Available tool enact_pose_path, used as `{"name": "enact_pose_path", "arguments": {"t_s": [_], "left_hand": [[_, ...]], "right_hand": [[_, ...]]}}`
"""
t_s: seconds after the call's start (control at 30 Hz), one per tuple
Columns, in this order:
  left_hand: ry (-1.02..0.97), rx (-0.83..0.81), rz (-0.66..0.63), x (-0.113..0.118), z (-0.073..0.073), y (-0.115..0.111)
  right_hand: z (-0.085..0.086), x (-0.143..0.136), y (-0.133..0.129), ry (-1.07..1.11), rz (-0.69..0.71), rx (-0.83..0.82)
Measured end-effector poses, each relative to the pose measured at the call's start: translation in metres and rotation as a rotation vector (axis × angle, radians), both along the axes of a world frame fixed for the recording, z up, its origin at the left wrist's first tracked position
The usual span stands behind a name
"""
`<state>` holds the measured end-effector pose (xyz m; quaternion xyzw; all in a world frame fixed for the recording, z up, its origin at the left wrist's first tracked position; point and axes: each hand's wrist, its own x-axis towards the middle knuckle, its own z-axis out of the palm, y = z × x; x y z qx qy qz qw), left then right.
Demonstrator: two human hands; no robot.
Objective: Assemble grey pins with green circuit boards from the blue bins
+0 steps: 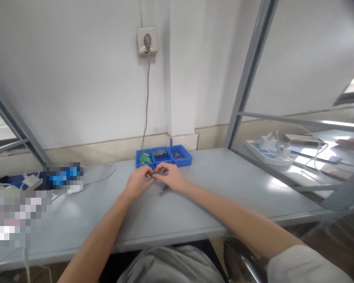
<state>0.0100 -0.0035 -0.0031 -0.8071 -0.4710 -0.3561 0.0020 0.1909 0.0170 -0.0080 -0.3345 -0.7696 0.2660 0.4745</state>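
- The left hand [138,182] is nearly closed, thumb and forefinger pinched on a small dark part [153,172].
- The right hand [171,177] meets it fingertip to fingertip, its thumb and bent fingers likewise closed on that part, which is too small and blurred to identify with confidence.
- The part is held above the desk [218,181], between the two hands.
- A slim metal tool [164,191] lies on the desk at about five o'clock from the part, partly hidden by the right hand.
- Three joined blue bins stand just beyond the hands, from eleven to one o'clock of the part.
- The left bin [137,156] holds green pieces [145,158]; the middle bin [162,161] holds rows of black-and-silver pieces [160,153]; the right bin [184,162] holds small loose metallic pieces [178,156].
- A white wall socket [142,37] with a plugged-in cord [148,90] is farther off at twelve o'clock.
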Motion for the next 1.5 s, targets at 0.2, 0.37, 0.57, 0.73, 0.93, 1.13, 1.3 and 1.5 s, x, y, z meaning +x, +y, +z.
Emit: {"name": "enact_pose_path", "arguments": {"t_s": [0.2,0.37,0.57,0.73,0.93,1.13,1.3,1.5], "left_hand": [[-0.005,0.024,-0.014,-0.001,0.002,-0.001],[0.037,-0.003,-0.003,-0.001,0.005,-0.003],[0.085,-0.071,0.018,-0.001,0.007,-0.005],[0.112,-0.117,0.008,-0.001,0.007,-0.006],[0.128,-0.149,0.026,-0.001,0.007,-0.005],[0.137,-0.174,0.024,0.0,0.008,-0.007],[0.126,-0.166,0.02,0.0,0.009,-0.008],[0.139,-0.167,0.014,0.0,0.007,-0.006]], "right_hand": [[0.003,0.001,-0.006,-0.02,-0.057,0.251],[0.002,0.003,-0.004,-0.053,-0.086,0.251],[0.009,0.012,0.011,-0.044,-0.212,0.273],[0.032,0.026,0.054,-0.181,-0.328,0.21],[0.046,0.031,0.103,-0.675,-0.469,0.034],[0.044,0.018,0.121,-0.931,-0.456,0.015],[0.043,0.011,0.126,-1.008,-0.429,0.039],[0.038,0.013,0.128,-1.034,-0.406,0.057]]}}
